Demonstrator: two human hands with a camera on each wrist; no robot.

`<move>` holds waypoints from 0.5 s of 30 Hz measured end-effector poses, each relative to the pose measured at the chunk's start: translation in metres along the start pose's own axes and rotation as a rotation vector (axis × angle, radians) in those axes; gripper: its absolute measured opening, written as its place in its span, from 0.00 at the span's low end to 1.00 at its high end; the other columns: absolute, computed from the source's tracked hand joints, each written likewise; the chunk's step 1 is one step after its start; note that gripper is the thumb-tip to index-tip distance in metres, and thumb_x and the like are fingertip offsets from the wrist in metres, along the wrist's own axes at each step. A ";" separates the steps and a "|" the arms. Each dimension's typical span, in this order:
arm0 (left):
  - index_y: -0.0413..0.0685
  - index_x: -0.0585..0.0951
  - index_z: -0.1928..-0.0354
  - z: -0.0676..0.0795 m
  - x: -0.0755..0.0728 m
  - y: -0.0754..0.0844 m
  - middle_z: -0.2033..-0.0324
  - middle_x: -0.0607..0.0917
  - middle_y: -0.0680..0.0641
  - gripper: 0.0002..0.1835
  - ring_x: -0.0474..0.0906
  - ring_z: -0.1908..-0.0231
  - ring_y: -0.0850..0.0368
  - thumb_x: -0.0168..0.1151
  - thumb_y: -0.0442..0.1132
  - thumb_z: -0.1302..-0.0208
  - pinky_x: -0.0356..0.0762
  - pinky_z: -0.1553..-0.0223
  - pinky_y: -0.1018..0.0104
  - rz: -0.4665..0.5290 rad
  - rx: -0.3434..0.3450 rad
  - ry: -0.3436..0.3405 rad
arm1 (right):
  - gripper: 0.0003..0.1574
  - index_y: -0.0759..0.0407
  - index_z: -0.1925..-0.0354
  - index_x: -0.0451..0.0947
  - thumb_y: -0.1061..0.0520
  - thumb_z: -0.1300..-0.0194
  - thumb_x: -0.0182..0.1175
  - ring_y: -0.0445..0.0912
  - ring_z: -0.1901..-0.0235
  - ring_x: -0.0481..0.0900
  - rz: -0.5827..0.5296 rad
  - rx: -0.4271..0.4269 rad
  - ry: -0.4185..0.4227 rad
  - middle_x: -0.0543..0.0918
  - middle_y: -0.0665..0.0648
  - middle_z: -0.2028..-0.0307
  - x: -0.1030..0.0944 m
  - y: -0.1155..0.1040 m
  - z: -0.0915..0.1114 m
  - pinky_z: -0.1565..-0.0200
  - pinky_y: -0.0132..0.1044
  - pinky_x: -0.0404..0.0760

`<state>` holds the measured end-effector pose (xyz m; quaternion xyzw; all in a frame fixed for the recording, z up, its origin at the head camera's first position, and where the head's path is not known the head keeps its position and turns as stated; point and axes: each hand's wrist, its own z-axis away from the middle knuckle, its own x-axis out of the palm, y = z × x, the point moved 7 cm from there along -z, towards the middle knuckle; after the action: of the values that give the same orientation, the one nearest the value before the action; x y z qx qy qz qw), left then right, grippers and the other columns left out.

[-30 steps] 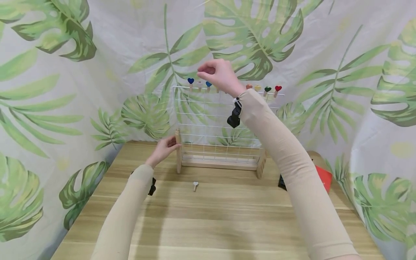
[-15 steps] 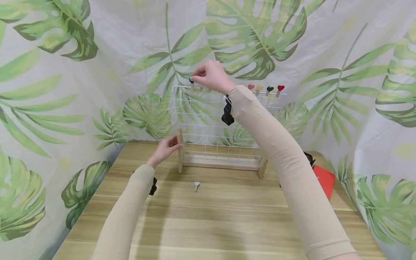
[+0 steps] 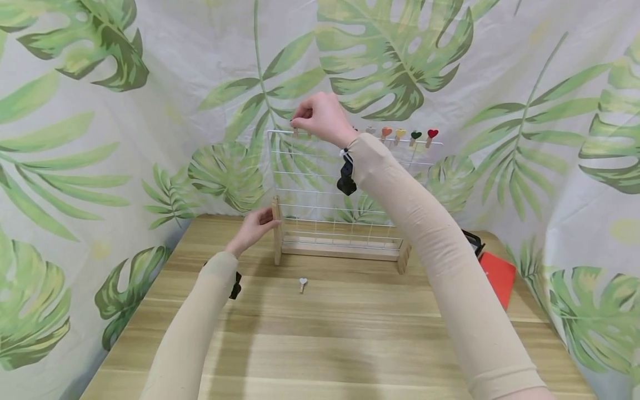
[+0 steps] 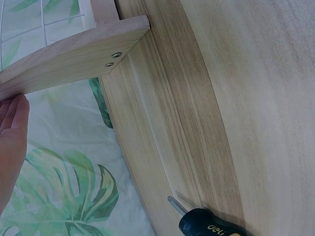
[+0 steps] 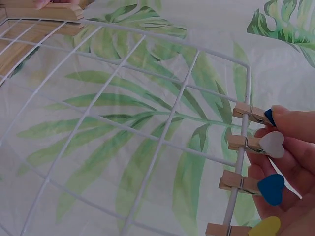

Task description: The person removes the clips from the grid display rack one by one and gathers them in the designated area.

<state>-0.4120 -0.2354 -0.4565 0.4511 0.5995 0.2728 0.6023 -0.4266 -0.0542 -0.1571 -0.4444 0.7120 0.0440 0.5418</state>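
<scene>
In the head view a white wire grid rack stands on the table. Small clothespins with coloured hearts line its top bar. My right hand is at the bar's left end, where thumb and finger pinch a dark blue heart clothespin clipped on the wire. Beside it sit a white heart clothespin, a blue one and a yellow one. My left hand holds the rack's left wooden post between thumb and fingers. A loose white heart clothespin lies on the table before the rack.
Toward the bar's right end are a green heart clothespin and a red one. A red flat item and a black object lie at the table's right. A leaf-print cloth hangs behind.
My right hand has moved left and slightly down to the dark blue heart clothespin and now pinches it, covering most of its heart in the head view. My left hand stays at the post.
</scene>
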 end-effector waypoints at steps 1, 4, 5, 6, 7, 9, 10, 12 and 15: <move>0.32 0.63 0.28 0.000 0.000 0.000 0.34 0.72 0.28 0.31 0.70 0.33 0.34 0.57 0.40 0.27 0.72 0.32 0.43 0.003 -0.001 0.001 | 0.11 0.58 0.61 0.89 0.54 0.32 0.62 0.37 0.77 0.79 0.001 -0.001 0.011 0.90 0.57 0.65 0.000 0.000 0.000 0.68 0.26 0.76; 0.31 0.63 0.28 0.000 -0.001 0.000 0.34 0.72 0.28 0.31 0.70 0.33 0.35 0.58 0.40 0.27 0.72 0.33 0.44 0.003 0.000 0.000 | 0.11 0.57 0.63 0.89 0.55 0.32 0.62 0.36 0.80 0.76 -0.005 -0.006 0.044 0.90 0.57 0.67 0.000 0.000 0.000 0.69 0.25 0.75; 0.32 0.63 0.28 0.000 -0.001 0.000 0.35 0.72 0.29 0.31 0.70 0.33 0.35 0.58 0.40 0.27 0.72 0.32 0.44 0.005 -0.002 0.001 | 0.10 0.57 0.63 0.89 0.55 0.32 0.62 0.36 0.80 0.76 -0.008 -0.008 0.052 0.90 0.57 0.67 0.000 0.000 0.000 0.69 0.26 0.75; 0.31 0.63 0.28 0.000 -0.001 0.000 0.35 0.72 0.29 0.31 0.70 0.33 0.35 0.58 0.40 0.27 0.72 0.33 0.44 0.000 -0.001 0.001 | 0.11 0.57 0.63 0.89 0.55 0.32 0.62 0.36 0.80 0.76 -0.012 -0.009 0.057 0.90 0.57 0.67 0.000 0.000 0.000 0.69 0.25 0.75; 0.31 0.63 0.29 0.001 -0.001 0.000 0.35 0.72 0.29 0.31 0.70 0.33 0.35 0.58 0.40 0.27 0.72 0.33 0.44 0.000 0.000 0.001 | 0.11 0.57 0.64 0.89 0.55 0.32 0.62 0.36 0.79 0.76 -0.014 -0.011 0.064 0.90 0.57 0.67 0.000 0.000 0.000 0.68 0.25 0.75; 0.32 0.63 0.29 0.001 -0.001 0.000 0.35 0.73 0.29 0.31 0.70 0.34 0.35 0.58 0.40 0.27 0.72 0.33 0.43 0.001 0.003 0.005 | 0.11 0.57 0.63 0.89 0.55 0.32 0.62 0.38 0.79 0.76 -0.029 -0.006 0.075 0.90 0.57 0.67 -0.001 -0.001 0.000 0.67 0.25 0.75; 0.32 0.64 0.29 0.000 -0.001 -0.001 0.35 0.73 0.29 0.31 0.71 0.34 0.35 0.58 0.40 0.27 0.72 0.33 0.43 0.002 0.007 0.004 | 0.11 0.57 0.63 0.89 0.54 0.31 0.62 0.38 0.79 0.76 -0.039 -0.003 0.084 0.90 0.57 0.67 -0.002 -0.001 0.000 0.68 0.26 0.75; 0.32 0.64 0.29 0.000 -0.001 -0.001 0.36 0.73 0.29 0.31 0.71 0.34 0.35 0.58 0.40 0.27 0.73 0.33 0.43 0.005 0.010 0.004 | 0.10 0.56 0.63 0.89 0.54 0.31 0.62 0.37 0.79 0.76 -0.042 0.001 0.107 0.90 0.56 0.67 -0.006 -0.003 0.000 0.67 0.26 0.76; 0.33 0.64 0.29 -0.002 -0.001 -0.003 0.35 0.73 0.29 0.31 0.71 0.34 0.35 0.58 0.40 0.27 0.72 0.33 0.43 0.012 0.006 0.001 | 0.10 0.56 0.61 0.89 0.53 0.32 0.63 0.36 0.77 0.77 -0.056 0.005 0.132 0.90 0.56 0.66 -0.012 -0.006 0.000 0.66 0.25 0.77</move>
<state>-0.4143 -0.2370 -0.4584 0.4564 0.5977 0.2748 0.5992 -0.4222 -0.0506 -0.1453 -0.4647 0.7337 -0.0024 0.4957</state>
